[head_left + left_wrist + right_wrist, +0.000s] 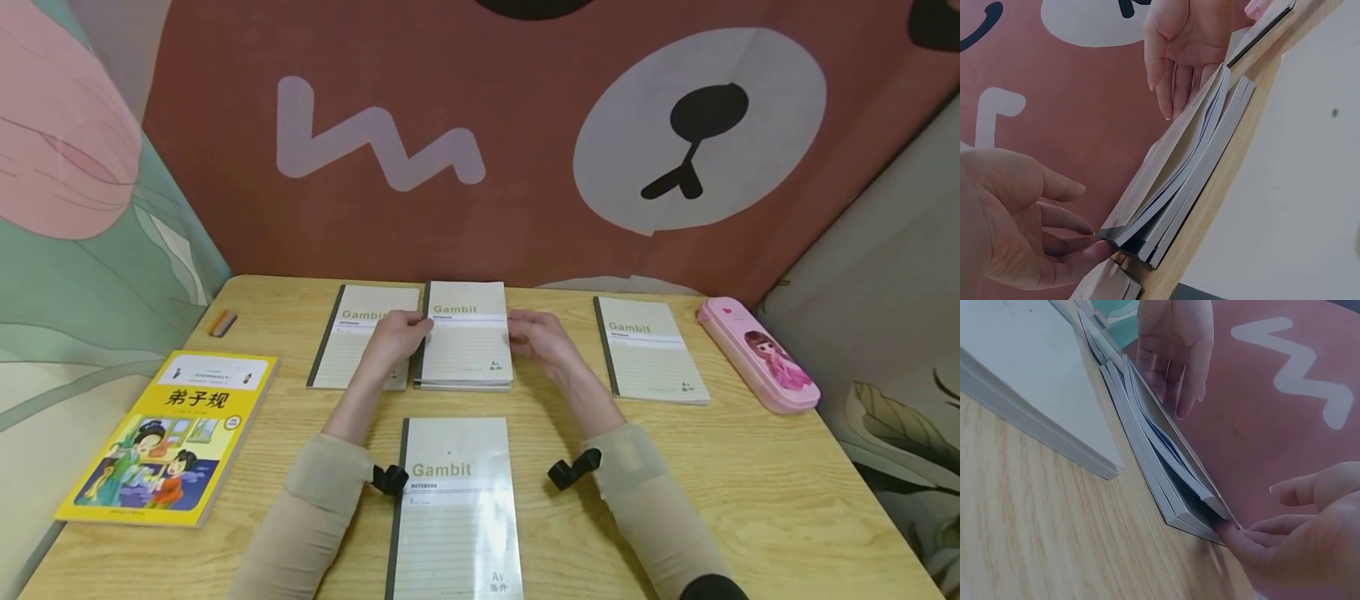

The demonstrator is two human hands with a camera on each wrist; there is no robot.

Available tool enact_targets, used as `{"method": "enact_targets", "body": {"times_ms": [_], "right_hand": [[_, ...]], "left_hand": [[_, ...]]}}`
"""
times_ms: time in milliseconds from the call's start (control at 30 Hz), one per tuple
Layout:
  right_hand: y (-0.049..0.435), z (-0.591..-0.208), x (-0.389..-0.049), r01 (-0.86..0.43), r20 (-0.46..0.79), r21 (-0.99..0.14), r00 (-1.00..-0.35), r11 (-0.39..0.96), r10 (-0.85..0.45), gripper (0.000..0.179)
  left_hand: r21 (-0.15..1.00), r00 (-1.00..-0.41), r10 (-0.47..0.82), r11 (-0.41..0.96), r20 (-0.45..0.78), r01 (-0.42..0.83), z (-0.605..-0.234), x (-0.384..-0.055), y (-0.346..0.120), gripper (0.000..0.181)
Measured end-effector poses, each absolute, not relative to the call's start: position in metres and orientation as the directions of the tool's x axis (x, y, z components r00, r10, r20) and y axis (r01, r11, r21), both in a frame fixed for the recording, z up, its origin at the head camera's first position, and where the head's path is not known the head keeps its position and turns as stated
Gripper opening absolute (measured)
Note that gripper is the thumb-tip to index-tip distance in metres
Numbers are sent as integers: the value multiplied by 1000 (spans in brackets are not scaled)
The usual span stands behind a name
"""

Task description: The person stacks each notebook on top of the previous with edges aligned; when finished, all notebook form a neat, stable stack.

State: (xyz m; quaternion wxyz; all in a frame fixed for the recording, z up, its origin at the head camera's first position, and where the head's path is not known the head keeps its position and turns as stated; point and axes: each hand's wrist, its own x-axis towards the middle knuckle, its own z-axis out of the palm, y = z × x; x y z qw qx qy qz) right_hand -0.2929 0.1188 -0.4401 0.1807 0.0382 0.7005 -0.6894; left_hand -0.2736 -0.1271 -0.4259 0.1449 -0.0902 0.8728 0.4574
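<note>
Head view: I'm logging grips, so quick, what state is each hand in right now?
Left hand: closed, pinching the spine edge of the top dark-spined, off-white rectangular paper notebook.
Right hand: closed, pinching that notebook's opposite edge.

Notebook stack [468, 354] at the table's [750, 500] far edge, single notebook [459, 525] before it; book [168, 442], left edge; pencil case [759, 354], far right corner.

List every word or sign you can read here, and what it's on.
"Gambit": front notebook, stack's top notebook, right notebook, left notebook (partly covered).
"NOTEBOOK": clear on the front notebook, tiny on the others.
Probably "A5": lower corners of front, top and right notebooks.
"弟子规": yellow book.
Too small: remaining cover print.
</note>
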Motion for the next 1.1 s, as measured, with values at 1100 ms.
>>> {"method": "enact_targets", "body": {"times_ms": [1100], "right_hand": [[114,-434,-287,286,-326,-931,-931,228,-165,54]], "left_hand": [[725,-952,8,650,-305,-227,-422,-272,-124,40]]}}
